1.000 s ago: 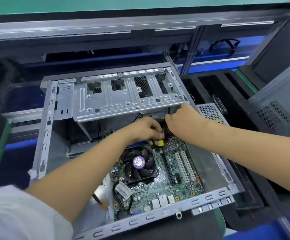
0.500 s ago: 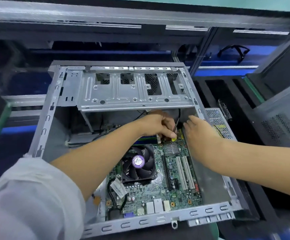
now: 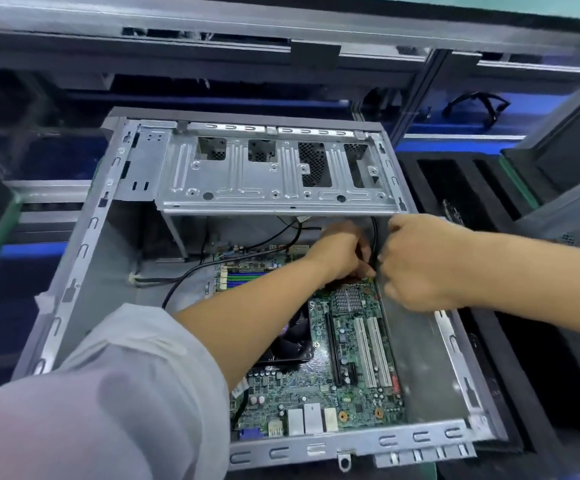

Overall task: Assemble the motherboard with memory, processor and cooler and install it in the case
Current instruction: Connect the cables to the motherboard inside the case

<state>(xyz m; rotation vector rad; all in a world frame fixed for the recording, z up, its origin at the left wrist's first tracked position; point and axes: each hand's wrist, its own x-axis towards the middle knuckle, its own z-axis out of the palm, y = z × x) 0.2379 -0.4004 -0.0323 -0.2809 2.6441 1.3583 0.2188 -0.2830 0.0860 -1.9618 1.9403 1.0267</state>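
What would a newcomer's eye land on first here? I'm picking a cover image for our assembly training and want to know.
First, the two bare hands, left hand and right hand, meeting over a black cable at the far edge of the green motherboard. The board lies flat inside the open grey case, its black cooler fan half hidden under the left forearm. Above the hands, a perforated drive cage spans the case's far end.

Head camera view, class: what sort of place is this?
Probably a computer assembly line workstation: an open grey metal computer case holding a green motherboard, black foam parts trays beside it, aluminium rail framing behind.
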